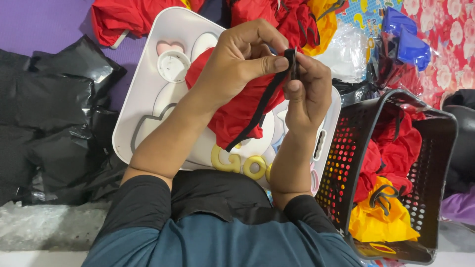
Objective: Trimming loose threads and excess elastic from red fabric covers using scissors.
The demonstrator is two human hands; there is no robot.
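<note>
White tray-like board (148,89) with raised cartoon shapes lies across the person's lap, biggest thing in view. Black perforated basket (435,148) stands tipped just to the right of it, holding red and yellow fabric pieces (391,158). Crumpled black plastic bags (54,118) lie to the left. More red and yellow cloth (277,15) is piled beyond the board's far edge, with clear plastic wrap and a blue item near it.

Red fabric piece (237,109) hangs over the board, under the hands. Looks light, limp, thin; it will drape and bunch, not fragile. Judged slightly slick, synthetic look.

Black strap (262,104) runs from the hands down across the red fabric, lower end dangling free near the board. Narrow, soft, flexible, likely a bit stretchy; best grip is a pinch at its top end, where it is held now.

Left hand (237,64) is curled, thumb and forefinger pinched closed on the strap's upper end. Right hand (307,89) is mostly closed too, thumb and fingers pressing the same strap end from the other side. Whether anything small sits between the fingertips cannot be told.
</note>
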